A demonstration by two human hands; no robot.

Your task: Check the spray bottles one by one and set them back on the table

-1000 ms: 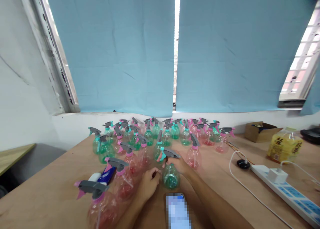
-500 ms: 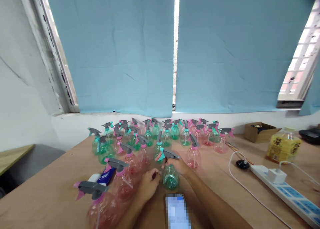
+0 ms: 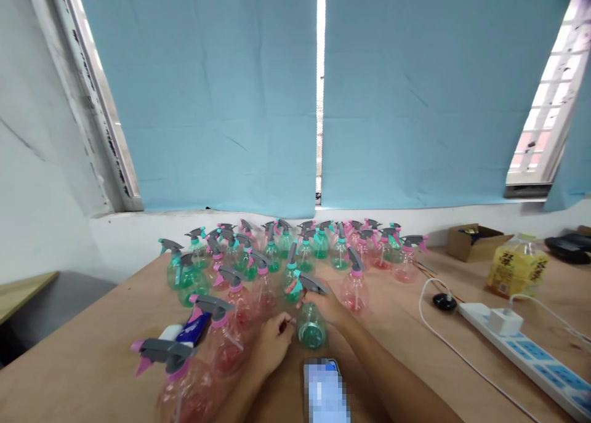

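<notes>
Around the neck of a green spray bottle with a grey and turquoise trigger head, my right hand is closed; the bottle tilts slightly over the table. My left hand lies just left of that bottle, fingers curled in; whether anything is in them is hidden. Beyond it stand a pink spray bottle and another green spray bottle. Closer to me on the left are a pink spray bottle and a larger-looking pink spray bottle. A phone with a blurred screen lies below my hands.
Several more pink and green spray bottles fill the table's back. At left lie a blue packet and a white object. On the right are a power strip with cable, a yellow jug and a cardboard box.
The view has shifted slightly. The bottle in my right hand is tipped a little more, its base turned further toward me. My left hand stays curled beside it.
</notes>
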